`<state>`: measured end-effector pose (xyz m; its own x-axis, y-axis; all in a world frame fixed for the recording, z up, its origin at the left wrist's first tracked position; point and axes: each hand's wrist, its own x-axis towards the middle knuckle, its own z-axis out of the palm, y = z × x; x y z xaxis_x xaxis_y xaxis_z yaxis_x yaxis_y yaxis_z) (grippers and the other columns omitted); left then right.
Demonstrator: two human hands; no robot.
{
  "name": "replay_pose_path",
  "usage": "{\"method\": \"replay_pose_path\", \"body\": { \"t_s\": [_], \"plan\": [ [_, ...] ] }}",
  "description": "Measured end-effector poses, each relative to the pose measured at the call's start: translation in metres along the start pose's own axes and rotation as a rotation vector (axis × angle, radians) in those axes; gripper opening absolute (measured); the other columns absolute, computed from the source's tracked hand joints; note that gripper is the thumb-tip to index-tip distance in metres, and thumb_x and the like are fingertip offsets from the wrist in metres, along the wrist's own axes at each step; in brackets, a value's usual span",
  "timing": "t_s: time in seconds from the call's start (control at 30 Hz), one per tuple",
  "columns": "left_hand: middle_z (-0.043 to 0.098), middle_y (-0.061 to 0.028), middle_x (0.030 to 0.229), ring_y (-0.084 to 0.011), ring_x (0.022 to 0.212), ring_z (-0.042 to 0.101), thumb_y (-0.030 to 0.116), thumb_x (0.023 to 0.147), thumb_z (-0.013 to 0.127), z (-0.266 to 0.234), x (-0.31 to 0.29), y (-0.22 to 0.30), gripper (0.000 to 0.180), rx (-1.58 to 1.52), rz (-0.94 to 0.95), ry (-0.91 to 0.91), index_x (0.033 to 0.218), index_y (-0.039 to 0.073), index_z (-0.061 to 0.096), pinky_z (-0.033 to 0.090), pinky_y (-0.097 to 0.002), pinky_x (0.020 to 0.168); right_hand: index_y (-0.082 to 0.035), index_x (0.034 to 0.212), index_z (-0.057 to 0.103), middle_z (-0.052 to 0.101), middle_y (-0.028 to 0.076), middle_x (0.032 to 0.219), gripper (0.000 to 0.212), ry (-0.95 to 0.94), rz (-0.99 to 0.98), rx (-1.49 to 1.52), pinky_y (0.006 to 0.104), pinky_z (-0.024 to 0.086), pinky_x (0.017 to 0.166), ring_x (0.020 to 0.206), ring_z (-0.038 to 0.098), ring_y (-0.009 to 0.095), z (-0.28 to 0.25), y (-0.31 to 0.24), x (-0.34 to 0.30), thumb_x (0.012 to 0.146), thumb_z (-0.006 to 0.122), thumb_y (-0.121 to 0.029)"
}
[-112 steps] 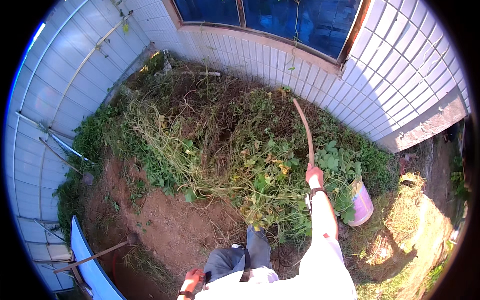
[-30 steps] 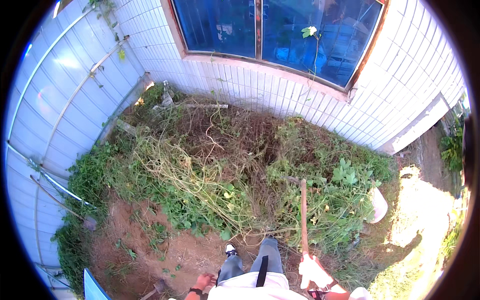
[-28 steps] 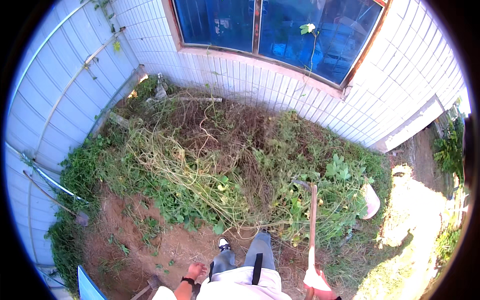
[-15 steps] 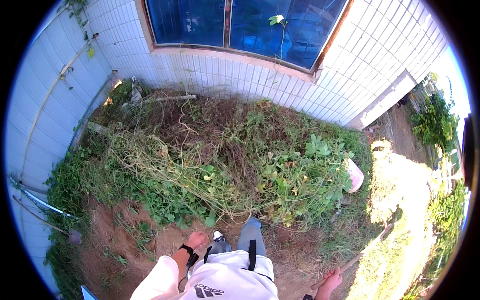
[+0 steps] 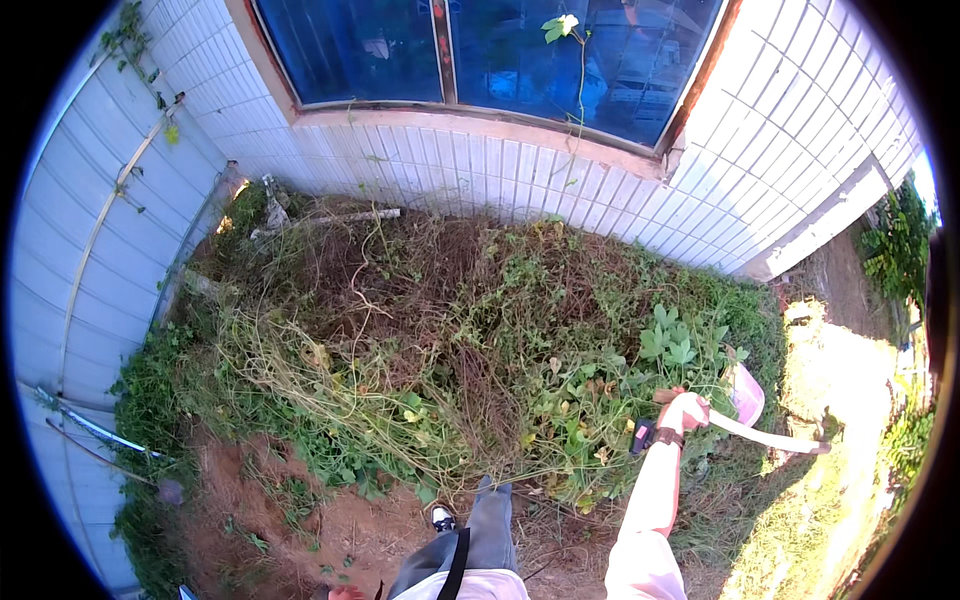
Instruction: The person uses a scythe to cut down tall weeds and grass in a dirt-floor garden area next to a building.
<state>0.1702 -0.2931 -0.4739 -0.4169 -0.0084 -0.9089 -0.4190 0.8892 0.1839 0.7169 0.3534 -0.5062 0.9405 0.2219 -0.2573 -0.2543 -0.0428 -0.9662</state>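
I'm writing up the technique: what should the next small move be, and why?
Probably swing the stick leftward over the vines: the right hand grips it near one end, and its long part points right, past the bucket, away from most of the vines.

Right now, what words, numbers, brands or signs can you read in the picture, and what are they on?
None can be read.
Small dark device by the right hand: its pinkish patch is too small to read.
Pink container: no lettering I can make out.
Blue window: only blurry shapes.
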Motion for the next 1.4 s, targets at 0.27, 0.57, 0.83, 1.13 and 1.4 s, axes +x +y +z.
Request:
{"method": "replay_pose_path", "body": {
  "t_s": [0.27,0.57,0.83,1.13,1.4],
  "plan": [
    [0.067,-0.0085,0.084,-0.0209,0.072,0.062,0.022,0.091,0.054,0.107,-0.152,0.125,0.022,0.512,0.330,-0.073,0.103,0.005,0.062,0.051,-0.0325,0.066,0.001,0.091,0.048,0.049,0.009,0.064,0.020,-0.746,1.140,-0.409,0.0403,0.046,0.047,0.048,0.050,0.025,0.089,0.255,-0.310,0.092,0.048,-0.020],
    [0.069,-0.0128,0.085,-0.0219,0.073,0.068,0.019,0.091,0.053,0.130,-0.072,0.108,0.024,0.419,0.700,-0.208,0.106,0.003,0.061,0.053,-0.0319,0.064,-0.010,0.093,0.038,0.040,0.002,0.062,0.014,-0.936,1.156,-0.457,0.0288,0.035,0.042,0.046,0.038,0.013,-0.012,0.187,-0.199,0.098,0.043,-0.021],
    [0.069,-0.0112,0.092,-0.0189,0.076,0.066,0.025,0.092,0.055,0.085,0.006,0.101,0.027,0.534,0.480,-0.421,0.106,0.004,0.063,0.051,-0.0307,0.065,-0.007,0.087,0.044,0.039,-0.002,0.057,0.021,-1.070,0.831,-0.600,0.0262,0.034,0.043,0.045,0.037,0.011,-0.208,0.011,-0.213,0.097,0.047,-0.025],
    [0.068,-0.0078,0.079,-0.0147,0.061,0.062,0.021,0.089,0.052,0.012,0.098,0.049,0.023,0.385,0.376,-0.357,0.096,0.002,0.063,0.049,-0.0270,0.054,-0.004,0.081,0.047,0.045,0.002,0.058,0.030,-0.824,0.791,-0.909,0.0256,0.037,0.038,0.043,0.043,0.010,-0.498,-0.117,-0.297,0.093,0.057,-0.030],
    [0.068,-0.0101,0.078,-0.0160,0.060,0.061,0.014,0.088,0.050,0.018,0.086,0.044,0.018,0.374,0.171,-0.435,0.095,0.001,0.062,0.049,-0.0274,0.052,-0.005,0.092,0.051,0.044,0.000,0.059,0.023,-0.607,0.408,-0.455,0.0259,0.036,0.036,0.041,0.042,0.010,-0.462,-0.115,-0.236,0.095,0.052,-0.027]
  ]
}}
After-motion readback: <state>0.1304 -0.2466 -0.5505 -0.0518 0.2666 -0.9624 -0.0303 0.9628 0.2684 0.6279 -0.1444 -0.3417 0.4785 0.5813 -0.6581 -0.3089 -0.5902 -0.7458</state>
